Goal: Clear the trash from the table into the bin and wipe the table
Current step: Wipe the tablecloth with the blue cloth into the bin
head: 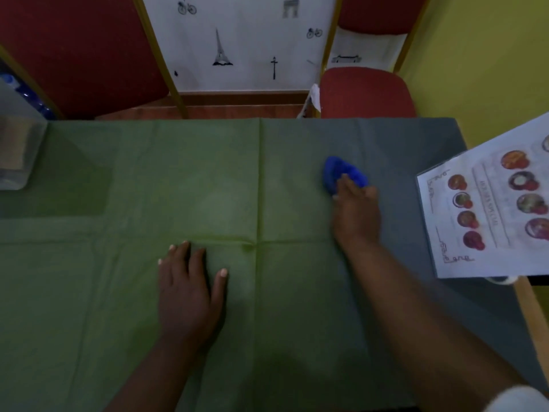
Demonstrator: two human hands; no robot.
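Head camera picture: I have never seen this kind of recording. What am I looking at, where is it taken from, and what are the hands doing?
There is no machine here. A person wears a wide-angle camera on the head, so you look forward and down at their own two bare hands. Below is a table under a green cover. The left hand lies flat and open on the cover, holding nothing. The right hand presses a blue cloth to the cover, farther out; its grip is closed on the cloth. A picture menu lies at the table's right edge, and a clear container stands at the left. Red chairs stand beyond the table. I see no trash or bin.
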